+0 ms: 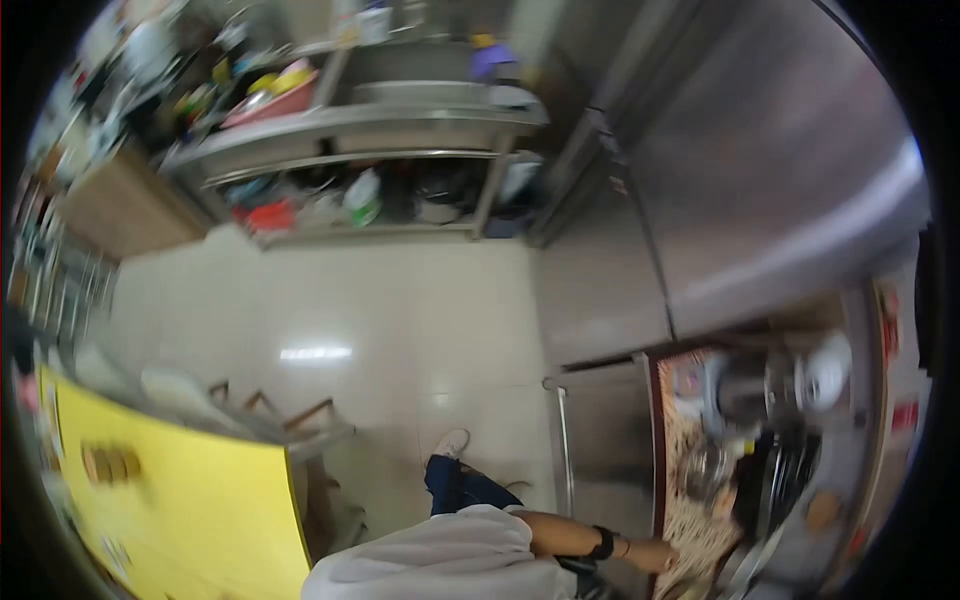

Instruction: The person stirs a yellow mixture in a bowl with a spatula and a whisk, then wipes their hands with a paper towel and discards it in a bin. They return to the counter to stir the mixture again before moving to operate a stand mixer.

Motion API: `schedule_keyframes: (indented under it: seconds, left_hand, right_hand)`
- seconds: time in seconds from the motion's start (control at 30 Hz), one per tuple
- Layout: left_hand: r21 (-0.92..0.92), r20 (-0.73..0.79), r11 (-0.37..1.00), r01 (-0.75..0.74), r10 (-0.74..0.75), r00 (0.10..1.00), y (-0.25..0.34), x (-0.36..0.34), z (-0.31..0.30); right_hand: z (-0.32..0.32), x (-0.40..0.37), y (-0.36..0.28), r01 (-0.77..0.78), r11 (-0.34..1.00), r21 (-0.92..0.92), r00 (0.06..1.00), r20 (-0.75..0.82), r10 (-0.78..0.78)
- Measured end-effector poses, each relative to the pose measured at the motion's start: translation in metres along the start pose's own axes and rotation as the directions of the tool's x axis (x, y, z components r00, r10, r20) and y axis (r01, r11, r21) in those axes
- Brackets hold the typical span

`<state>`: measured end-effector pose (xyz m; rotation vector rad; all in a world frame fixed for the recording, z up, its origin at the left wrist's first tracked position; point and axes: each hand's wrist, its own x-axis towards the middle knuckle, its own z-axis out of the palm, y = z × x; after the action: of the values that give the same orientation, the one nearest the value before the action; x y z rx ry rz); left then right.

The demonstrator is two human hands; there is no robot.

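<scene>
My left hand [655, 556], with a dark band [603, 543] on its wrist, reaches right to the edge of a counter covered by a patterned mat [688, 522]. Motion blur smears its fingers, so I cannot make out what they touch or hold. Ahead of the hand on the mat stands a clear glass vessel [706, 470]. Beyond that is an appliance with a pale base and a see-through middle [745, 392]. Dark, shiny items [780, 480] lie to the right of the glass. My right hand is out of view.
Tall stainless steel doors [780, 180] rise at the right. A metal sink bench [400, 122] runs along the back, with a pink basin [285, 102] on it and bottles below. At the left are a yellow table [200, 500] and chairs. Pale tiles [400, 300] cover the floor.
</scene>
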<state>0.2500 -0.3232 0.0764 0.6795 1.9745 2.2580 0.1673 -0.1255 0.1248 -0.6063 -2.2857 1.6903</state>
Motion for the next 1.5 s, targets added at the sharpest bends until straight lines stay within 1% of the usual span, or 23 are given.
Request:
schedule_keyframes:
  seconds: [0.07, 0.2, 0.23, 0.27, 0.4, 0.43, 0.47, 0.57, 0.6, 0.67, 0.7, 0.77, 0.8, 0.83, 0.87, 0.9, 0.93, 0.97, 1.07, 1.17, 1.27, 1.37, 1.5]
  left_hand:
    - [0.138, 0.012, 0.99, -0.03, 0.029, 1.0, 0.021, -0.01, 0.001]
    - [0.114, 0.061, 0.993, 0.044, -0.051, 0.997, 0.015, 0.005, 0.033]
    - [0.103, 0.111, 0.993, 0.052, -0.063, 0.992, 0.012, 0.013, 0.046]
    - [0.098, 0.15, 0.993, 0.064, -0.078, 0.986, 0.008, 0.022, 0.056]
    - [0.183, 0.305, 0.98, 0.082, -0.136, 0.943, 0.014, 0.081, 0.088]
    - [0.168, 0.251, 0.986, -0.014, -0.029, 0.968, -0.011, 0.098, 0.108]
    - [0.168, 0.247, 0.986, -0.006, -0.036, 0.968, -0.014, 0.112, 0.119]
    - [0.174, 0.193, 0.984, -0.031, -0.003, 0.981, -0.019, 0.155, 0.138]
    - [0.132, 0.202, 0.991, 0.009, -0.036, 0.979, -0.016, 0.165, 0.141]
    - [0.055, 0.213, 0.993, 0.1, -0.109, 0.971, -0.001, 0.19, 0.133]
    - [-0.06, 0.378, 0.966, 0.252, -0.212, 0.901, -0.006, 0.207, 0.13]
    - [-0.001, 0.282, 0.969, 0.246, -0.236, 0.93, -0.008, 0.222, 0.13]
    - [0.025, 0.235, 0.969, 0.244, -0.243, 0.941, -0.005, 0.227, 0.13]
    - [0.151, 0.241, 0.964, 0.219, -0.251, 0.938, 0.007, 0.233, 0.123]
    - [0.146, 0.255, 0.949, 0.281, -0.31, 0.916, 0.013, 0.237, 0.117]
    - [0.14, 0.268, 0.93, 0.34, -0.366, 0.891, 0.018, 0.241, 0.109]
    - [0.134, 0.282, 0.907, 0.399, -0.421, 0.862, 0.018, 0.244, 0.101]
    - [0.086, 0.3, 0.934, 0.347, -0.357, 0.885, 0.005, 0.248, 0.098]
    - [0.048, 0.267, 0.969, 0.244, -0.248, 0.931, -0.024, 0.26, 0.086]
    - [0.233, 0.348, 0.925, 0.3, -0.368, 0.863, 0.031, 0.275, 0.04]
    - [0.249, 0.342, 0.96, 0.132, -0.214, 0.915, -0.01, 0.279, 0.027]
    - [0.223, 0.348, 0.96, 0.167, -0.239, 0.907, -0.025, 0.274, 0.006]
    - [0.197, 0.42, 0.96, 0.201, -0.267, 0.867, -0.024, 0.275, -0.022]
  right_hand:
    - [-0.076, 0.019, 0.009, -0.003, 0.995, 0.097, 0.995, -0.099, 0.013]
    - [-0.182, 0.042, 0.045, 0.022, 0.954, 0.299, 0.974, -0.223, 0.048]
    - [-0.172, 0.031, 0.037, 0.063, 0.931, 0.361, 0.925, -0.37, 0.081]
    - [-0.18, 0.034, 0.045, 0.127, 0.938, 0.322, 0.925, -0.379, 0.005]
    - [-0.176, 0.042, 0.052, 0.134, 0.878, 0.46, 0.914, -0.401, 0.07]
    - [-0.174, 0.05, 0.059, 0.122, 0.874, 0.471, 0.928, -0.367, 0.068]
    - [-0.167, 0.049, 0.059, 0.116, 0.891, 0.44, 0.951, -0.309, 0.029]
    - [-0.129, 0.053, 0.033, 0.059, 0.841, 0.538, 0.974, -0.215, 0.069]
    - [-0.125, 0.059, 0.034, 0.027, 0.84, 0.543, 0.985, -0.157, 0.07]
    - [-0.107, 0.066, 0.022, 0.031, 0.825, 0.565, 0.999, -0.025, -0.021]
    - [-0.102, 0.072, 0.031, 0.003, 0.813, 0.582, 0.996, 0.066, -0.051]
    - [-0.079, 0.08, 0.052, 0.252, 0.916, 0.311, 0.966, -0.024, -0.257]
    - [-0.073, 0.081, 0.05, 0.41, 0.902, 0.135, 0.911, -0.013, -0.412]
    - [-0.067, 0.081, 0.047, 0.559, 0.827, -0.053, 0.829, 0.0, -0.56]
    - [-0.06, 0.082, 0.044, 0.673, 0.706, -0.222, 0.725, 0.012, -0.688]
    - [-0.053, 0.069, 0.032, 0.442, 0.896, 0.054, 0.893, 0.066, -0.444]
    - [-0.046, 0.061, 0.022, 0.119, 0.948, 0.294, 0.964, 0.196, -0.181]
    - [-0.043, 0.062, 0.018, 0.027, 0.947, 0.321, 0.962, 0.248, -0.111]
    - [-0.027, 0.071, 0.002, 0.131, 0.983, 0.127, 0.956, 0.246, -0.159]
    - [-0.009, 0.086, 0.014, 0.039, 0.981, 0.192, 0.956, 0.279, -0.092]
    - [0.016, 0.091, 0.048, 0.047, 0.963, 0.265, 0.984, 0.154, -0.09]
    - [0.045, 0.083, 0.03, -0.003, 0.94, 0.341, 0.981, 0.183, -0.064]
    - [0.062, 0.077, 0.021, -0.131, 0.959, 0.251, 0.979, 0.188, 0.085]
